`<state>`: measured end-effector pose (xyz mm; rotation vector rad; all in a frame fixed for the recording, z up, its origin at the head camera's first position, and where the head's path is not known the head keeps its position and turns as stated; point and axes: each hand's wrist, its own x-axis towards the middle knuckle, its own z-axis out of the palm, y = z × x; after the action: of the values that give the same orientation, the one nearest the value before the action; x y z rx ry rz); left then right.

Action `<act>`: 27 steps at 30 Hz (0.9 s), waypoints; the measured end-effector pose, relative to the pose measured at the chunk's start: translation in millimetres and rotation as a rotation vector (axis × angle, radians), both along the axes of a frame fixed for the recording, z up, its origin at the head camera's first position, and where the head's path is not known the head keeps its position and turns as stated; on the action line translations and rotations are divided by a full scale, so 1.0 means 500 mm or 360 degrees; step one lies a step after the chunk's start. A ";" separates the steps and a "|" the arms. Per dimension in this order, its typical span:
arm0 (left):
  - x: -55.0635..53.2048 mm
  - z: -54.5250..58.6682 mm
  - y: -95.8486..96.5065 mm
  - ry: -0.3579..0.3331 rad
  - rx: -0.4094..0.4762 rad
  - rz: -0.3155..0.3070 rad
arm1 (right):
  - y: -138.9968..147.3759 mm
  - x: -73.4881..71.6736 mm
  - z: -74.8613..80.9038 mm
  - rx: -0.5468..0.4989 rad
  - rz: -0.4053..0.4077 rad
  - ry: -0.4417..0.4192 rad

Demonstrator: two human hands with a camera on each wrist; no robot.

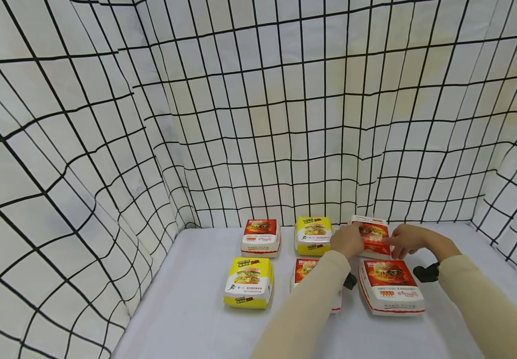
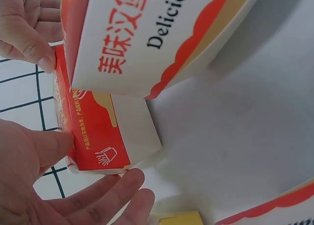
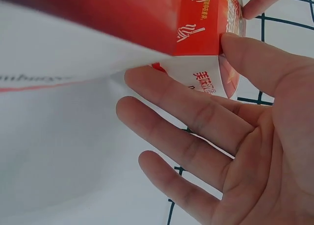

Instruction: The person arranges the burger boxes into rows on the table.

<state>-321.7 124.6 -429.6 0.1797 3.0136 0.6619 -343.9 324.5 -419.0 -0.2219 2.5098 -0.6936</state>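
Both hands hold a red-and-white burger box (image 1: pixel 373 231) at the back right of the table. My left hand (image 1: pixel 347 241) is at its left side; in the left wrist view the thumb (image 2: pixel 51 144) lies along the top edge and the fingers reach round the side. From the right, my right hand (image 1: pixel 408 239) grips the box, with its thumb (image 3: pixel 245 56) on the edge and the other fingers spread beside it. Nearer to me, another red burger box (image 1: pixel 388 279) sits just in front of the hands. The left forearm partly hides a third red box (image 1: pixel 304 268).
On the white table (image 1: pixel 186 299) farther left are a red burger box (image 1: pixel 260 237) and a yellow one (image 1: pixel 313 234) in the back row, with another yellow box (image 1: pixel 248 281) in front. A white wall with black netting (image 1: pixel 267 119) stands behind and along both sides.
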 end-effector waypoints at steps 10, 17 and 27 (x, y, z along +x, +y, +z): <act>-0.004 0.012 0.000 -0.0040 -0.0030 -0.0030 | 0.027 -0.009 0.027 0.0010 -0.0082 0.0158; 0.007 0.032 0.011 0.0055 -0.0123 -0.0045 | 0.023 -0.013 0.027 -0.0039 -0.0099 0.0326; 0.007 0.024 0.015 0.0123 -0.0183 -0.0022 | 0.009 -0.026 0.003 -0.0069 -0.0027 0.0337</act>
<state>-318.3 132.0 -417.6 0.2257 3.1098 0.4895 -356.9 329.1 -417.4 -0.3041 2.7017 -0.7678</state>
